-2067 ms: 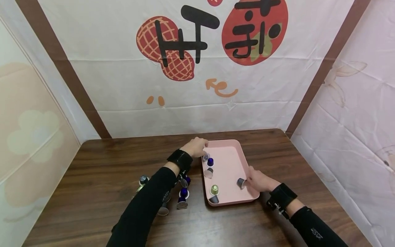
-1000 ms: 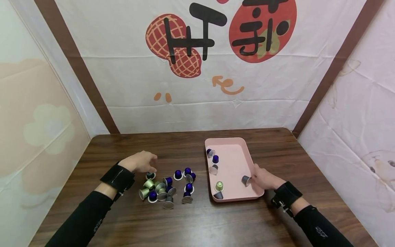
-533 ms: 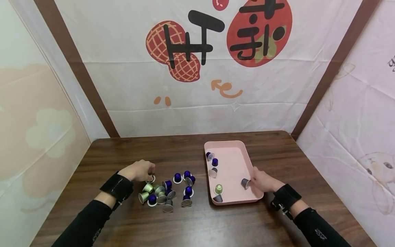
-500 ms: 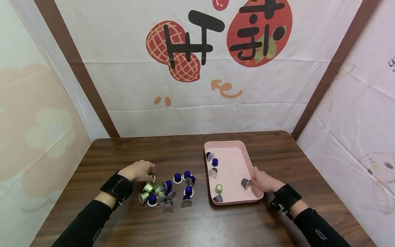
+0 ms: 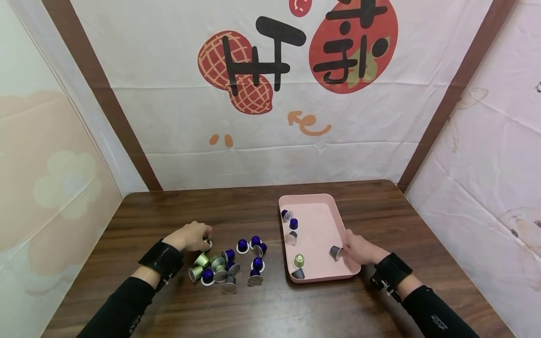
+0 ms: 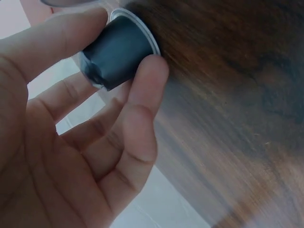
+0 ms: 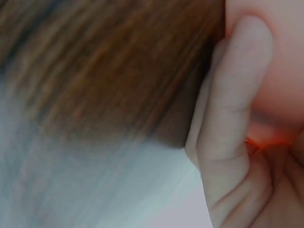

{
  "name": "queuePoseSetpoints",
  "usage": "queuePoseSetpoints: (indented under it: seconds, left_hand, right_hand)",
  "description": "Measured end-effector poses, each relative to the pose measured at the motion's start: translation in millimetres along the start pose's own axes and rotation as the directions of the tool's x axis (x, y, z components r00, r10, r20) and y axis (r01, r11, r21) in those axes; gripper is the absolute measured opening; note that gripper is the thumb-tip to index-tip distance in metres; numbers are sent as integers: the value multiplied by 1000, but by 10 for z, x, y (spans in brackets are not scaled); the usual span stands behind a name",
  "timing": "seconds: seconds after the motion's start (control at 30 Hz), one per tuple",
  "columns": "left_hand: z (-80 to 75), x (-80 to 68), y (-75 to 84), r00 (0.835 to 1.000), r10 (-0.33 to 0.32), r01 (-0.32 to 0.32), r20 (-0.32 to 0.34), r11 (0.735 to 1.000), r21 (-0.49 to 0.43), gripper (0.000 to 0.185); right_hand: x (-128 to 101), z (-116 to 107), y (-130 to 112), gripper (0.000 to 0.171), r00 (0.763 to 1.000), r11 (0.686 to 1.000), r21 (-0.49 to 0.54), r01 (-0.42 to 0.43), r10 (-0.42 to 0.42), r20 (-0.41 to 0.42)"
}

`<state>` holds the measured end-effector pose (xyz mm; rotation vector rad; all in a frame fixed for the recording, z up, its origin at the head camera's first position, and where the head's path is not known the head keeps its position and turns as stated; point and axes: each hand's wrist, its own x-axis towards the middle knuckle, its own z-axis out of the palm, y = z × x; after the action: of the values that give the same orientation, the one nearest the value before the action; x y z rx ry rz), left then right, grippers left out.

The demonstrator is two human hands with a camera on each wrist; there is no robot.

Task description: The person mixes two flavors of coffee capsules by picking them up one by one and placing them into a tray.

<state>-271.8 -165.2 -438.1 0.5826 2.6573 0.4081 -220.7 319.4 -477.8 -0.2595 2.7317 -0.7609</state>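
Note:
In the left wrist view, a dark coffee capsule [image 6: 121, 50] with a silver rim is pinched between the thumb and fingertips of my left hand [image 6: 80, 128]. From the head view this same left hand [image 5: 190, 236] is low at the far left edge of the capsule pile, only a bit of pale rim showing under its fingers. My right hand [image 5: 359, 247] grips the right rim of the pink tray [image 5: 317, 211]. A grey capsule [image 5: 336, 253] lies inside the tray by those fingers. Over the tray's edge in the right wrist view runs a finger [image 7: 232, 90].
Green capsules [image 5: 202, 259], blue capsules [image 5: 243, 245] and a grey capsule [image 5: 229, 285] lie loosely grouped on the wooden table [image 5: 169, 305]. Along the tray's left side are several more, among them a green one [image 5: 299, 261]. A printed cloth [image 5: 177, 141] hangs behind the table.
My left hand has gone from the tray's far left corner back to the pile and taken hold of the dark capsule. The right hand has stayed at the tray's rim.

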Motion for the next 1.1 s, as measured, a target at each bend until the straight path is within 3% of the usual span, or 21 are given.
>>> queuePoseSetpoints:
  seconds: [0.27,0.5,0.73,1.1]
  left_hand:
    - [-9,53,-60,998,-7,9,-67,1000,22,9]
    - [-76,93,26,990,52,-46,-130,998,47,9]
    - [-110,107,213,980,98,-95,-172,995,23,8]
    - [-127,236,663,951,213,-205,-225,977,57,4]
  right_hand:
    - [-1,14,-22,21,1000,1000,1,-12,12,2]
    - [10,-20,-34,29,1000,1000,0,-30,30,5]
    - [16,-1,11,23,1000,997,-71,28,-28,7]
    - [-15,5,10,12,1000,999,-37,27,-27,7]
